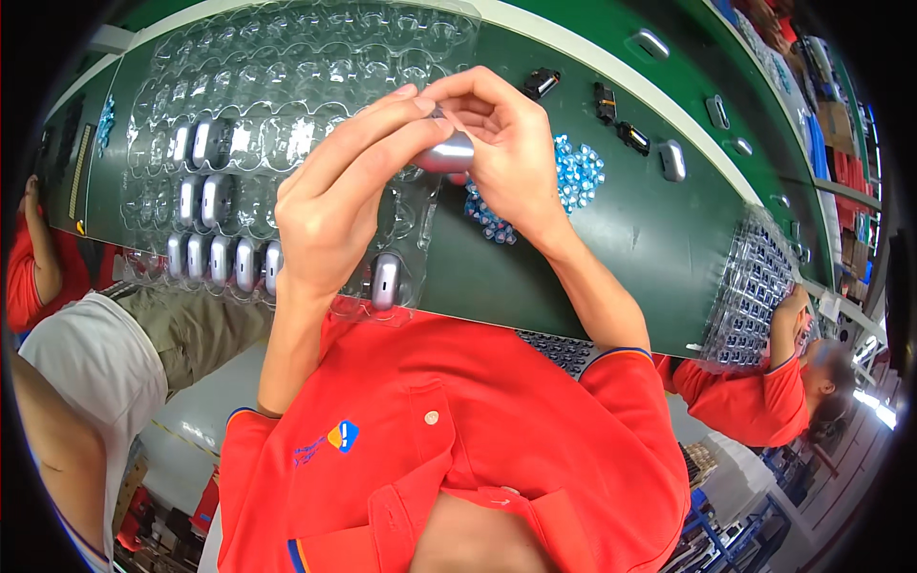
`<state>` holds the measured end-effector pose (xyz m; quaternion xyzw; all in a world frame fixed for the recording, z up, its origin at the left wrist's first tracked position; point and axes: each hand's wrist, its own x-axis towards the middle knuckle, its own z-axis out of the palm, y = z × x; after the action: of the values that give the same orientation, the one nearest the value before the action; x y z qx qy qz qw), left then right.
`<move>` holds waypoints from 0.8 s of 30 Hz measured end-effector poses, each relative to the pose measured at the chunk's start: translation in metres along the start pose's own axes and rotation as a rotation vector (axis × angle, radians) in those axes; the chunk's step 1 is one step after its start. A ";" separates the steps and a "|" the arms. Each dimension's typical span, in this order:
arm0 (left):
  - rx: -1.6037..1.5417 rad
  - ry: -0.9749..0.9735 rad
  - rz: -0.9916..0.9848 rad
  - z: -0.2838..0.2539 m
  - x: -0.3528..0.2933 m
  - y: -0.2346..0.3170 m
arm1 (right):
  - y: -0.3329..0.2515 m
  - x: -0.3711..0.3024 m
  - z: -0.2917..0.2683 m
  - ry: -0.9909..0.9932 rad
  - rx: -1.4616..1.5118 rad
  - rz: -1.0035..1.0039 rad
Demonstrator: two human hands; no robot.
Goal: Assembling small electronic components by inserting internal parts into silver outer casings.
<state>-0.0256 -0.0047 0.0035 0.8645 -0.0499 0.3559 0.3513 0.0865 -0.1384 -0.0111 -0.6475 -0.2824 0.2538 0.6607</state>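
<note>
Both my hands are raised over the clear plastic tray (291, 138). Between their fingers is a small, glossy grey rounded case (447, 154), partly hidden by the fingertips. My left hand (336, 181) pinches it from the left, fingers bent over its top. From the right, my right hand (506, 143) curls its fingers around the far end, and its grip there is partly covered. Similar grey cases (220, 260) stand upright in the tray's near rows, several of them left of my left wrist. A single grey case (385, 281) sits in the tray's near right corner.
A heap of small blue pieces (579, 176) lies on the green table (611, 253) beside my right wrist. Black parts (632, 137) and a grey case (672, 160) lie beyond. A co-worker's hand (791, 304) touches a filled tray (750, 291) at right. Another person (81, 329) is close on my left.
</note>
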 end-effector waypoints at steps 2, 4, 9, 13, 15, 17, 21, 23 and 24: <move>0.000 -0.010 0.019 -0.003 0.006 0.010 | -0.005 -0.004 0.000 -0.051 0.064 0.074; -0.021 -0.044 0.062 -0.010 0.014 0.019 | -0.001 -0.010 -0.005 -0.040 0.215 0.004; 0.049 -0.066 0.146 -0.017 0.017 0.029 | -0.010 -0.012 -0.002 -0.062 0.353 -0.006; 0.082 -0.048 0.144 -0.017 0.015 0.029 | -0.015 -0.012 -0.001 -0.099 0.378 -0.020; 0.074 -0.008 0.158 -0.016 0.016 0.030 | -0.017 -0.011 -0.002 -0.098 0.372 -0.039; 0.069 0.014 0.162 -0.014 0.015 0.030 | -0.016 -0.010 -0.002 -0.106 0.373 -0.073; 0.037 0.031 0.140 -0.012 0.009 0.027 | -0.013 -0.011 0.001 -0.062 0.299 -0.055; -0.054 0.072 -0.028 -0.014 0.005 0.020 | -0.015 -0.003 0.000 -0.101 0.256 0.004; -0.099 0.093 -0.113 -0.016 0.004 0.017 | -0.017 0.002 -0.001 -0.138 0.211 0.066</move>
<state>-0.0378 -0.0064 0.0241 0.8303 -0.0024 0.3722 0.4149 0.0882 -0.1379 0.0058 -0.5644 -0.2773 0.3478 0.6954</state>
